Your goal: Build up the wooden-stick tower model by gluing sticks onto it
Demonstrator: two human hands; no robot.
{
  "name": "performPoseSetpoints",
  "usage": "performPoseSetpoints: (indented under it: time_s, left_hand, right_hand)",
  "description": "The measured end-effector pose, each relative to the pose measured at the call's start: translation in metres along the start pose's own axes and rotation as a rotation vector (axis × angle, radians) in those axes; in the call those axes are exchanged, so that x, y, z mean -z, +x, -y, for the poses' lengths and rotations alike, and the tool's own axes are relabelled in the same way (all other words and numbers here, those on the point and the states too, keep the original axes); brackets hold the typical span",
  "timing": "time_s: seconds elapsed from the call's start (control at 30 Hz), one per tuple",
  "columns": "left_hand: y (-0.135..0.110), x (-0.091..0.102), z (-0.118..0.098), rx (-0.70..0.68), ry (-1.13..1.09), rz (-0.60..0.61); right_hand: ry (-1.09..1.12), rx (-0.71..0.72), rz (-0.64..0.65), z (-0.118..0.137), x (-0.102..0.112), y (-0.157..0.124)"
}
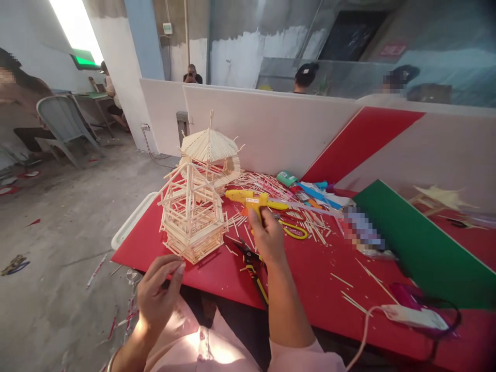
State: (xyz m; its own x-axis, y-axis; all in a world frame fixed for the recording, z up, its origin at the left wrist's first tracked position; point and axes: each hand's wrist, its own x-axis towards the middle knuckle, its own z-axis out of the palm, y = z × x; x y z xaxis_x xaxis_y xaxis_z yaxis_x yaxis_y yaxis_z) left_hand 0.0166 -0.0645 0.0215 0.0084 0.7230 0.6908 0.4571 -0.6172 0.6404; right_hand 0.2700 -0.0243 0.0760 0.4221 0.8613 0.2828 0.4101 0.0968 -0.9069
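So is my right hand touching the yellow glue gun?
Touching. The head view shows the right hand closed around the handle of the yellow glue gun, thumb pressed against it.

Red table is littered with loose sticks. Stick roof is set at the far left corner, close to the white partition. Yellow scissors are laid mid-table. Cutters are left at the near edge. Green board is laid across the right side. Mask is dropped front right, with a cord trailing off the edge. White tray is seen just beside the table's left edge. Grey chair is parked well apart, on the floor at left. A person's head is seen behind the partition.
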Motion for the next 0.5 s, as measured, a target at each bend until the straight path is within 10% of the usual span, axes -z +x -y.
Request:
performPoseSetpoints:
  time_s: [0.5]
  left_hand:
    - [-0.003,-0.004,0.003,0.061,0.039,-0.013]
  right_hand:
    - [0.385,-0.101,0.157,-0.015,0.001,-0.008]
